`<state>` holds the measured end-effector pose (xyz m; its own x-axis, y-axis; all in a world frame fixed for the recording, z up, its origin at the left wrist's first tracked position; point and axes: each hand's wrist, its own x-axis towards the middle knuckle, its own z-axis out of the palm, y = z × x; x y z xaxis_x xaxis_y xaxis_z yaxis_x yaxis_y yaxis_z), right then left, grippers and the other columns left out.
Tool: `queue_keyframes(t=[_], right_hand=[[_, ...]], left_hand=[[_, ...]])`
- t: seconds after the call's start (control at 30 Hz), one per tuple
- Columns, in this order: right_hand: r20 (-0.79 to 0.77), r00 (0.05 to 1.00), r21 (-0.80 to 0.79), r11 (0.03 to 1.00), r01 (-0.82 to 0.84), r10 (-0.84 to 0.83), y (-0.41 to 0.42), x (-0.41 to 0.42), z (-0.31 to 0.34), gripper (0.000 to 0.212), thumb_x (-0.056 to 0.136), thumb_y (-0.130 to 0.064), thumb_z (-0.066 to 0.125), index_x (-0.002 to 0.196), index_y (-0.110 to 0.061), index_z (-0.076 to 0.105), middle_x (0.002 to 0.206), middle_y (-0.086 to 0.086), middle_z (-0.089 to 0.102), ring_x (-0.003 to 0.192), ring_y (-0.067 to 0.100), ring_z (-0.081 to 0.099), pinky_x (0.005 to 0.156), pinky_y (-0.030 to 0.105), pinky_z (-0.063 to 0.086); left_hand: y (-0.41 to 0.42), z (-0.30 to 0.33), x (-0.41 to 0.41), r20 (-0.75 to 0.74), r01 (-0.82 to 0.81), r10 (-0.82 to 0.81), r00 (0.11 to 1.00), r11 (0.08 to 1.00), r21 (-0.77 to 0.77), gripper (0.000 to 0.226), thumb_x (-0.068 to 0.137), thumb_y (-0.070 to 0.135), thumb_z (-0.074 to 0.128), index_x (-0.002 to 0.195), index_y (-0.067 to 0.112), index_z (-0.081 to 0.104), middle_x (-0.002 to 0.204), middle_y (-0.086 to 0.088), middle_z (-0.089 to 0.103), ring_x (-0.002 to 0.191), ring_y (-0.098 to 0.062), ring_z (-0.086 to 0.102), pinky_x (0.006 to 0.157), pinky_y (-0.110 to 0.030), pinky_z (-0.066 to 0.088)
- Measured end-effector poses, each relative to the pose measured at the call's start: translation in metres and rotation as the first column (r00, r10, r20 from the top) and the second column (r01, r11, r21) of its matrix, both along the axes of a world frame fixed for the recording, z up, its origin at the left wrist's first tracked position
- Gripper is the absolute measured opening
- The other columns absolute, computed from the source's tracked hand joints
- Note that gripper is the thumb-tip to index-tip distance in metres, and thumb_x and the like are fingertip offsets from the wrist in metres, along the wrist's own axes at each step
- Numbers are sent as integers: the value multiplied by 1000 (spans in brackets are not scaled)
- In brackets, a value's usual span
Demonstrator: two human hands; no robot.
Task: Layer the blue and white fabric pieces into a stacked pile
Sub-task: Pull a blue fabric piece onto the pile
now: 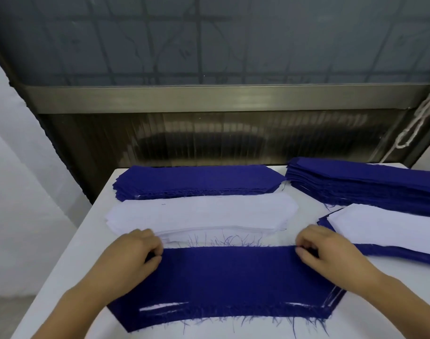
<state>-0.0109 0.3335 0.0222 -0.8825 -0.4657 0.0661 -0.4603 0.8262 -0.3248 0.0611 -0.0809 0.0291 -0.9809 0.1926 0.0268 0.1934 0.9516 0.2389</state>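
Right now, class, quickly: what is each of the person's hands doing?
Left hand: pinching the left far corner of the frayed dark blue fabric piece.
Right hand: pinching its right far corner.

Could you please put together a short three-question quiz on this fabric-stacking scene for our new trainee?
1. True or false: both hands grip the far edge of the top blue piece of the near pile.
2. Which pile lies directly beyond that piece? A) the white pile B) the flat blue pile C) the tall blue pile
3. Fill in: the sheet on top of the stack at the right edge is ____.

Key
1. True: the left hand and right hand pinch its far corners.
2. A
3. white
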Motion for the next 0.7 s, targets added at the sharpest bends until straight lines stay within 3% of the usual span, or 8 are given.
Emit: queue_keyframes(t=[0.13, 0.33, 0.47, 0.6, 0.7], right_hand=[[-62, 997, -152, 986, -64, 55, -43, -45, 4, 3, 94, -34, 57, 97, -33, 55, 97, -22, 50, 95, -2, 48, 80, 13, 40], [40, 991, -46, 991, -128, 130, -71, -89, -5, 10, 94, -41, 56, 90, -43, 47, 93, -20, 47, 91, 1, 43, 80, 16, 34], [55, 989, -53, 990, -131, 134, -75, -98, -7, 12, 95, -37, 56, 85, -40, 49, 89, -18, 50, 88, 4, 45, 77, 17, 36], [83, 991, -51, 994, -98, 102, -79, -104, -8, 11, 99, -33, 50, 90, -30, 55, 92, -11, 55, 90, 8, 49, 82, 23, 44], [93, 993, -32, 997, -64, 67, -83, -108, -7, 24, 102, -33, 43, 97, -18, 60, 92, -6, 55, 89, 11, 51, 81, 23, 42]], left_hand=[[51, 5, -51, -79, 34, -23, 997, 990, 136, 7, 93, 28, 56, 96, 30, 63, 97, 20, 54, 90, 1, 48, 78, -9, 38], [99, 1, -110, 36, 32, -49, 998, 924, 381, 14, 91, 25, 63, 104, 23, 65, 101, 12, 57, 95, -2, 54, 88, -21, 48], [100, -2, -129, 183, -8, -75, 980, 911, 413, 16, 81, 41, 72, 92, 33, 62, 96, 15, 56, 89, -4, 56, 74, -17, 45], [103, -6, -133, 193, -32, -53, 980, 911, 411, 26, 74, 48, 76, 90, 35, 61, 92, 15, 55, 85, -4, 55, 66, -14, 40], [104, -8, -134, 168, -44, -26, 985, 914, 402, 25, 76, 45, 76, 92, 31, 62, 90, 14, 56, 82, -5, 55, 65, -16, 40]])
